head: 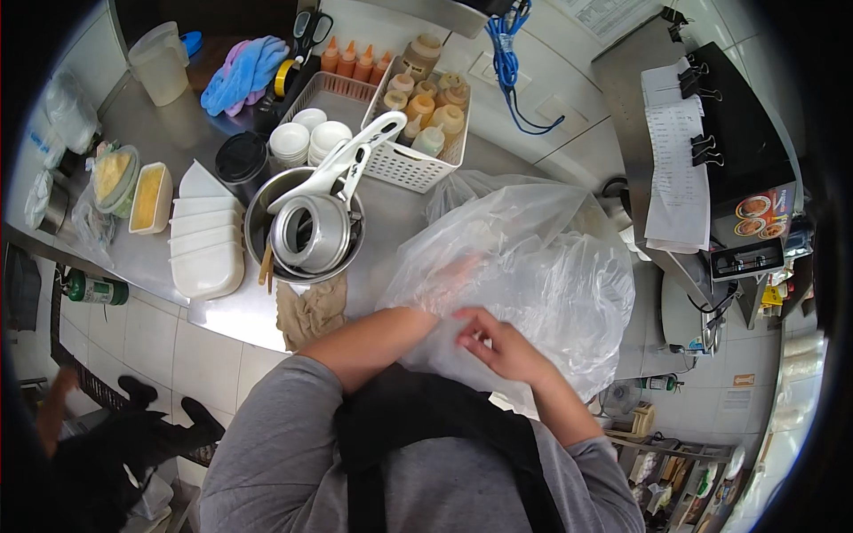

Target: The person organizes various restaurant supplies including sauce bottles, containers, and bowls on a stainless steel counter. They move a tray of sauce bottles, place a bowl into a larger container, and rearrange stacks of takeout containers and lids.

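Note:
A large clear plastic bag (533, 266) stands puffed out on the steel counter in front of me. My left forearm reaches into it, and my left hand (463, 270) shows only as a blurred shape through the plastic, so its grip is hidden. Close to my left wrist, my right hand (493, 340) is at the near side of the bag, fingers loosely curled, thumb and forefinger apart. Nothing is visible between those fingers. Left of the bag, a steel bowl (253, 233) holds white-handled utensils (346, 163) and a metal ring-shaped piece (310, 230).
A brown cloth (310, 313) hangs over the counter's front edge. White containers (206, 263) are stacked to the left. Behind are a white basket (406, 166) of sauce bottles and white cups (290, 143). Clipped papers (676, 166) hang at right. Another person (106, 460) is at lower left.

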The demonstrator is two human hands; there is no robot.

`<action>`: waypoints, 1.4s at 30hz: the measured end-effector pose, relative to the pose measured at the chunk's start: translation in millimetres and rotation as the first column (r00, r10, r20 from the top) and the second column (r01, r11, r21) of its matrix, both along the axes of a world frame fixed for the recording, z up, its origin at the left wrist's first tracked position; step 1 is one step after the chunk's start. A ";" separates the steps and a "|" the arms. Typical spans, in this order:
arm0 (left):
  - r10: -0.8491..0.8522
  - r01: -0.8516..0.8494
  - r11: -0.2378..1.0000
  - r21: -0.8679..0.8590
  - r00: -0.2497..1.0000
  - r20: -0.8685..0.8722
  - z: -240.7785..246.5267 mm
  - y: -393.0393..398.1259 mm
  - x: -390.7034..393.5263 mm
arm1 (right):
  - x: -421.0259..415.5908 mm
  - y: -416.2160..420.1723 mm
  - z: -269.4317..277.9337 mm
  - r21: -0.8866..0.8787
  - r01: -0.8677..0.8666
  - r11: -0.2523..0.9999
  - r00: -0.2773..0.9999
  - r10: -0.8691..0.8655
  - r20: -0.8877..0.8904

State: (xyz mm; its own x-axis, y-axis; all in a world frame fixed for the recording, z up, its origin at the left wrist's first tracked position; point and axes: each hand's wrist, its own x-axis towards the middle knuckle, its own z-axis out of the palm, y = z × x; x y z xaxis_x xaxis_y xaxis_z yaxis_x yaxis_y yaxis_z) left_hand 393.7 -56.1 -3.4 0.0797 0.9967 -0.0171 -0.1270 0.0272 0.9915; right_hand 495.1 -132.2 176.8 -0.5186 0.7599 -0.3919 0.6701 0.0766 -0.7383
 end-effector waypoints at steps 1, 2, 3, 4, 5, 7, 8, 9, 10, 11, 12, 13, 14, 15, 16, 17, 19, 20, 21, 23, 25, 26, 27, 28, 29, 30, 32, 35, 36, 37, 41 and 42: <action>0.012 -0.011 1.000 -0.026 1.000 0.028 2.8 -9.6 1.8 | -8.5 7.7 1.9 -0.006 0.014 1.000 0.997 -0.014 -0.078; 0.031 -0.029 0.998 -0.051 0.998 0.054 5.7 -17.9 3.8 | -14.8 16.8 0.4 0.144 -0.096 0.985 0.995 0.100 -0.024; 0.053 -0.047 0.996 -0.072 0.995 0.079 11.6 -26.6 3.2 | -21.4 26.4 -0.7 0.290 -0.210 0.934 0.978 0.205 0.049; 0.069 -0.060 0.994 -0.095 0.993 0.095 14.7 -32.8 3.8 | -26.6 36.7 -2.5 0.420 -0.319 0.850 0.948 0.291 0.132; 0.088 -0.074 0.990 -0.122 0.989 0.115 17.2 -39.0 2.3 | -33.6 47.7 -3.7 0.415 -0.415 0.810 0.903 0.313 0.293; 0.100 -0.072 0.980 -0.184 0.984 0.147 18.8 -49.6 1.1 | -46.3 71.3 -8.7 0.358 -0.590 0.724 0.746 0.319 0.585; 0.113 -0.074 0.971 -0.228 0.980 0.161 18.6 -55.4 -2.1 | -50.0 83.8 -15.6 0.336 -0.590 0.734 0.731 0.309 0.608; 0.114 -0.063 0.961 -0.268 0.977 0.180 15.7 -59.2 -3.5 | -54.1 98.0 -25.6 0.318 -0.591 0.742 0.715 0.299 0.631; 0.120 -0.054 0.951 -0.305 0.973 0.200 13.4 -62.9 -5.2 | -61.4 111.5 -32.0 0.302 -0.594 0.745 0.698 0.292 0.654; 0.128 -0.047 0.939 -0.341 0.967 0.219 11.1 -67.8 -7.5 | -69.7 123.5 -35.7 0.271 -0.528 0.805 0.726 0.261 0.637; 0.127 -0.022 0.940 -0.340 0.949 0.290 14.1 -70.6 -13.7 | -81.7 136.4 -38.7 0.237 -0.464 0.853 0.750 0.237 0.618; 0.125 0.004 0.942 -0.336 0.925 0.360 22.4 -75.1 -20.8 | -92.8 150.8 -43.4 0.198 -0.398 0.895 0.771 0.210 0.601; 0.106 0.045 0.943 -0.328 0.897 0.429 33.3 -80.7 -26.0 | -92.4 174.0 -59.2 0.090 -0.358 0.930 0.797 0.254 0.548; 0.081 0.082 0.921 -0.380 0.916 0.394 47.8 -88.1 -30.9 | -77.6 201.8 -84.4 -0.025 -0.300 0.954 0.828 0.273 0.489; 0.073 0.096 0.896 -0.432 0.931 0.358 63.3 -94.1 -40.7 | -70.0 216.9 -99.2 -0.067 -0.285 0.956 0.830 0.281 0.482; 0.052 0.118 0.868 -0.482 0.944 0.325 71.5 -98.6 -47.5 | -59.0 229.6 -112.4 -0.107 -0.260 0.960 0.833 0.279 0.477; 0.033 0.126 0.868 -0.481 0.950 0.309 68.0 -104.6 -58.8 | -56.6 237.0 -115.9 -0.034 -0.281 0.959 0.780 0.249 0.574; 0.026 0.128 0.868 -0.480 0.953 0.301 65.8 -107.2 -64.4 | -56.3 236.4 -111.8 0.006 -0.262 0.965 0.739 0.197 0.644; 0.050 0.122 0.865 -0.487 0.944 0.325 67.7 -109.1 -72.7 | -64.0 227.7 -97.0 0.047 -0.257 0.965 0.691 0.150 0.707; 0.062 0.145 0.856 -0.496 0.924 0.377 77.7 -116.4 -83.9 | -55.3 217.6 -89.0 0.130 -0.242 0.962 0.625 0.051 0.779; 0.044 0.138 0.867 -0.479 0.936 0.349 70.1 -122.0 -86.7 | -23.8 214.4 -97.1 0.208 -0.215 0.954 0.596 -0.041 0.802; 0.035 0.134 0.871 -0.473 0.943 0.332 67.0 -124.3 -89.0 | -5.6 213.2 -105.4 0.244 -0.239 0.940 0.547 -0.077 0.834; 0.023 0.148 0.868 -0.473 0.941 0.337 66.7 -126.6 -92.9 | 13.3 212.3 -113.0 0.275 -0.265 0.924 0.497 -0.114 0.860; 0.014 0.160 0.866 -0.473 0.940 0.342 68.3 -129.3 -97.6 | 36.1 212.9 -114.3 0.257 -0.282 0.924 0.455 -0.107 0.884; 0.003 0.173 0.863 -0.475 0.938 0.347 69.8 -132.0 -102.7 | 54.0 211.2 -114.5 0.237 -0.296 0.925 0.413 -0.100 0.905; -0.012 0.203 0.858 -0.472 0.926 0.376 70.0 -133.8 -108.6 | 61.9 206.7 -111.3 0.246 -0.287 0.926 0.425 -0.107 0.899; -0.026 0.248 0.838 -0.487 0.909 0.417 76.6 -136.7 -118.2 | 66.0 192.7 -92.7 0.258 -0.273 0.927 0.449 -0.115 0.886; -0.066 0.302 0.821 -0.484 0.893 0.445 76.2 -137.1 -121.6 | 64.3 171.9 -89.6 0.367 0.012 0.930 0.959 -0.115 0.260; -0.053 0.288 0.828 -0.481 0.894 0.445 74.2 -136.9 -123.9 | 34.8 151.2 -65.0 0.390 -0.064 0.919 0.990 0.009 0.142; -0.036 0.275 0.830 -0.486 0.895 0.444 72.9 -135.4 -124.8 | 1.0 123.6 -34.1 0.418 -0.124 0.900 0.992 0.126 0.023; -0.067 0.295 0.813 -0.502 0.904 0.422 72.8 -133.6 -119.4 | -59.7 96.3 -34.0 0.455 -0.254 0.854 0.946 0.317 -0.067; -0.075 0.297 0.812 -0.503 0.907 0.414 73.3 -133.0 -117.8 | -71.0 104.2 -41.7 0.318 -0.205 0.925 0.971 0.234 -0.053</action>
